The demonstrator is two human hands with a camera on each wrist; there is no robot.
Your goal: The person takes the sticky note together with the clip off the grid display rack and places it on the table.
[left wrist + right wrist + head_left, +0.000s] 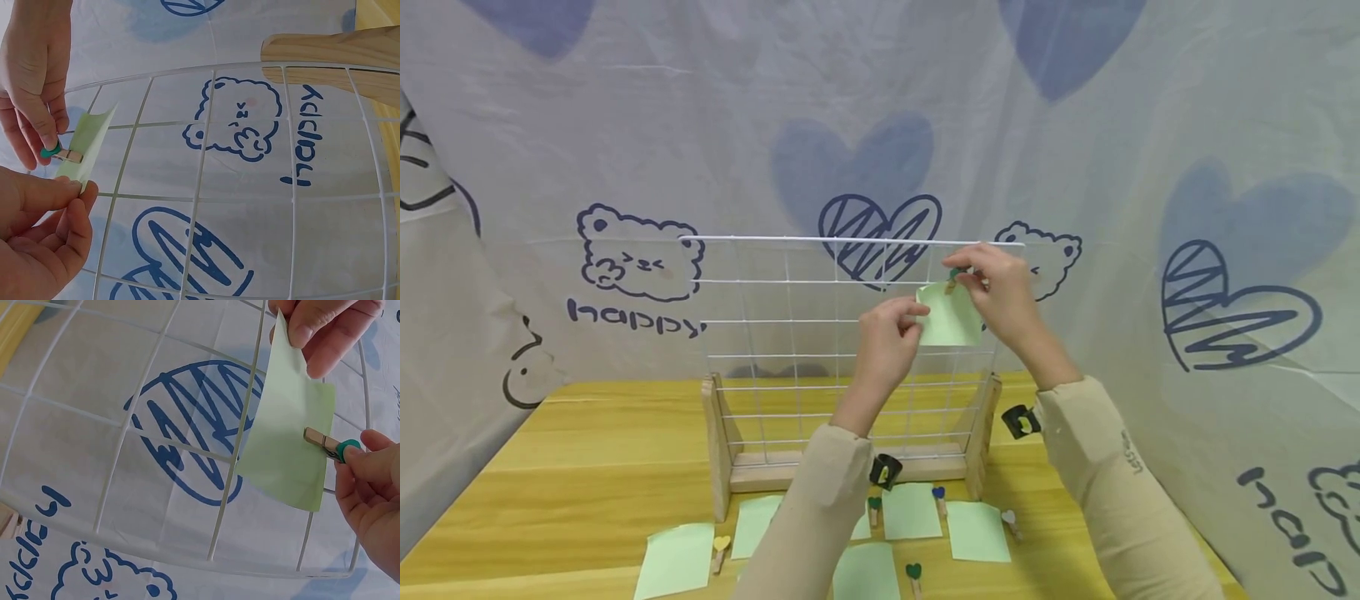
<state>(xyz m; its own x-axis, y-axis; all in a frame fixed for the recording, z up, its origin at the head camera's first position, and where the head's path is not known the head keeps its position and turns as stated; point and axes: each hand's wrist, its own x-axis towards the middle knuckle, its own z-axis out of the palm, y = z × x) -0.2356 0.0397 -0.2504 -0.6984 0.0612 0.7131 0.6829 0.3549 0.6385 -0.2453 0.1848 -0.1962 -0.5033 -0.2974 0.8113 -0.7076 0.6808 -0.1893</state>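
Observation:
A light green paper note (951, 317) is held up before the upper right of a white wire grid (786, 321). My left hand (890, 340) pinches the note's left edge between thumb and fingers. With thumb and fingers, my right hand (1002, 287) grips a small wooden clothespin (320, 441) topped by a green heart. The clothespin's tip overlaps the note near its top edge, as the right wrist view shows. In the left wrist view the note (90, 140) is seen nearly edge-on, slightly curved, close to the wires. Whether the clothespin also catches a wire, I cannot tell.
Wooden feet (718, 450) hold the grid upright on a yellow wood-grain table (587, 467). In front lie several green notes (677, 560) and heart-topped clothespins, among them a yellow one (720, 553), a blue one (940, 500) and a white one (1012, 523). A printed curtain (715, 125) hangs behind.

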